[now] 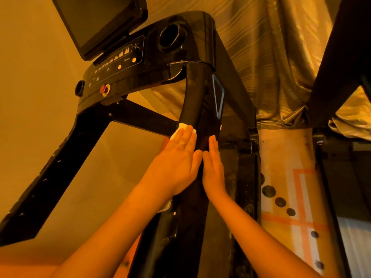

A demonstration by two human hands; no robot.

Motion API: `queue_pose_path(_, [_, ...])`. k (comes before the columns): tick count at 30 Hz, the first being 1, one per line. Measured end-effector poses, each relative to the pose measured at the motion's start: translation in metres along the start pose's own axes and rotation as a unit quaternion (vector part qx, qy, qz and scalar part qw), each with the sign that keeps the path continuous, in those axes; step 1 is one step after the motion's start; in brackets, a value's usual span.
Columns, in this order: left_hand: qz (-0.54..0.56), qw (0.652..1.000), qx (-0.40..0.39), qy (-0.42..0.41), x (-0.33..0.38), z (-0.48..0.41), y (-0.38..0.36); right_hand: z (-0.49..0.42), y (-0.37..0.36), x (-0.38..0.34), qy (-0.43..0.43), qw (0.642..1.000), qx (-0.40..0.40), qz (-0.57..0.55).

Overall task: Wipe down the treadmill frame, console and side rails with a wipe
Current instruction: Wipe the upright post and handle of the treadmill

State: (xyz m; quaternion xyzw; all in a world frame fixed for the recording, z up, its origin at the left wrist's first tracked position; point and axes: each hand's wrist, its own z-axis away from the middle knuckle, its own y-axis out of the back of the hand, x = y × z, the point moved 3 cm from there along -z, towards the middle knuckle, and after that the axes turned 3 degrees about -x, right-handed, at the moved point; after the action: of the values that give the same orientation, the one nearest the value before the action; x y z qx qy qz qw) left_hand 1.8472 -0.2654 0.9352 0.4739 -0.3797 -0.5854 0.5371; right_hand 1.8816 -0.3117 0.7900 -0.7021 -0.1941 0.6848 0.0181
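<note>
White wipe (182, 127) is peeking out from under the straight fingers (189, 137) of the left hand (178, 159), which is pressing it flat against the left face of the rail (191, 97). Nothing is being pinched there, and the fingers are lying long and close together. Just beside it the right hand (213, 167) is lying flat on the same rail, fingers straight and together, holding nothing; the two thumbs seem to be touching. The rail is running with its long axis from near the person up and away toward the console (124, 57), curving slightly where it is meeting the console's underside. Both hands are pointing along that axis, fingertips toward the console. I am judging the side-rail step to be in hand; whether the console is already wiped, I cannot tell. The next move is calling for a steady flat-palm slide along the rail's length, keeping the wipe trapped under the fingers so it is not slipping free, then working round to the rail's far face. Farther out, the screen (96, 23) is tilting above the console's buttons, and a shiny curtain (271, 57) is hanging behind.
</note>
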Motion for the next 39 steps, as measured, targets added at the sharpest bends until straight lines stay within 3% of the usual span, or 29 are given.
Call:
queue_pose_path(19, [-0.045,0.999,0.015,0.015,0.016,0.022,-0.001,0.000,0.001,0.001,0.003,1.000,0.004,0.017])
queue_pose_path(25, [-0.025,0.999,0.031,-0.013,0.011,0.076,-0.019,0.001,0.004,-0.007,-0.012,0.999,0.001,0.036])
queue_pose_path(32, [-0.009,1.000,0.017,-0.002,0.012,0.047,-0.014,0.052,0.008,-0.002,-0.013,0.999,0.033,-0.007])
queue_pose_path(39, [-0.006,0.999,0.033,-0.008,0.011,0.096,-0.026,0.102,-0.016,-0.004,-0.013,1.000,0.007,-0.024])
